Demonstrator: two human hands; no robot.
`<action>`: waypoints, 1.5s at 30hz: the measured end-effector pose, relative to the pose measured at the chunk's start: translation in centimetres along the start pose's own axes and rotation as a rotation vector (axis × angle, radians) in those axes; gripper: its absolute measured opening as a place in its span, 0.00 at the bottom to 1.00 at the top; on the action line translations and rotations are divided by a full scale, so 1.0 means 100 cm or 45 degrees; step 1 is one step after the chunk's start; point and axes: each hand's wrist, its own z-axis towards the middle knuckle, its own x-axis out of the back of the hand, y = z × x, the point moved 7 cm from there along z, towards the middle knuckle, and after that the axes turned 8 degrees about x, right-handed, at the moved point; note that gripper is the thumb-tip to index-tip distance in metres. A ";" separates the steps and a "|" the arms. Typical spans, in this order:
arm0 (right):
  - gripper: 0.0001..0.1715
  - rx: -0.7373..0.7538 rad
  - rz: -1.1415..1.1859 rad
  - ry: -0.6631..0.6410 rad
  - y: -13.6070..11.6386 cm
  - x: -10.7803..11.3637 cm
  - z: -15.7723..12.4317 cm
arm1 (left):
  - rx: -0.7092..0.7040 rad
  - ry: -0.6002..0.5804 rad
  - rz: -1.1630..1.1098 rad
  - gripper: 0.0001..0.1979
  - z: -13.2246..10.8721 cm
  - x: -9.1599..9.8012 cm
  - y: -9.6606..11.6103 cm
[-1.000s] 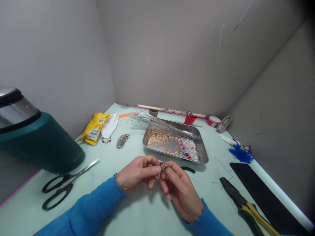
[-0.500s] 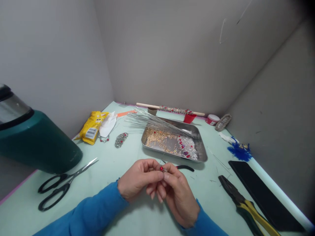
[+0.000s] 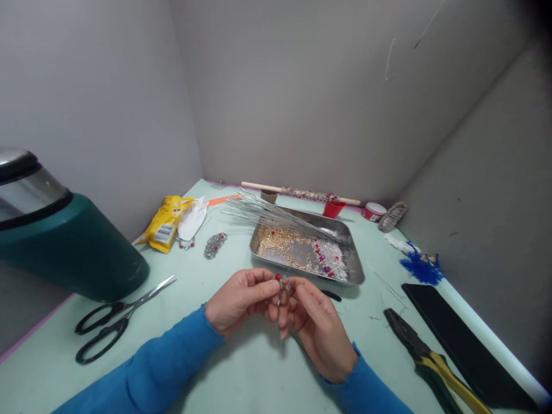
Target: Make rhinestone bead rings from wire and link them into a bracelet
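Note:
Between my two hands is a small beaded wire piece [image 3: 283,283] with a red bead at its upper left. My left hand [image 3: 248,296] is closed, thumb and forefinger pinching the piece by the red bead. Fingers of my right hand [image 3: 319,322] are curled at its right side, thumb and forefinger closed on it. Just beyond my hands lies a metal tray [image 3: 357,270] with gold beads [image 3: 276,241], clear and red beads [image 3: 332,259], and a bundle of thin wires [image 3: 276,215] across its back edge. A black-handled tool [image 3: 332,295] is partly hidden behind my right hand.
Scissors [image 3: 125,316] and a green bottle [image 3: 90,247] are at the left, near a yellow packet [image 3: 166,224] and a beaded piece [image 3: 214,245]. Pliers [image 3: 414,345], a black strip [image 3: 461,345] and blue threads [image 3: 421,264] lie right. Behind the tray rests a bead-wrapped stick [image 3: 306,194].
My hands have moved slightly up and their fingertips have parted a little, showing more of the beaded piece. The view has shifted slightly.

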 end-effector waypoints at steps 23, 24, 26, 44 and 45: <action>0.10 -0.022 -0.169 0.111 0.002 0.011 -0.002 | 0.122 -0.092 -0.136 0.09 0.001 -0.007 -0.012; 0.11 -0.026 -0.163 0.102 0.003 0.011 -0.002 | 0.114 -0.112 -0.138 0.08 0.001 -0.009 -0.012; 0.11 -0.038 -0.146 0.070 0.005 0.009 -0.003 | 0.110 -0.146 -0.122 0.07 0.001 -0.012 -0.011; 0.12 0.024 -0.430 0.188 -0.008 0.020 0.000 | -0.060 0.333 0.360 0.10 -0.004 0.014 0.012; 0.13 0.068 -0.532 0.234 -0.016 0.025 0.000 | -0.062 0.394 0.380 0.10 -0.005 0.018 0.014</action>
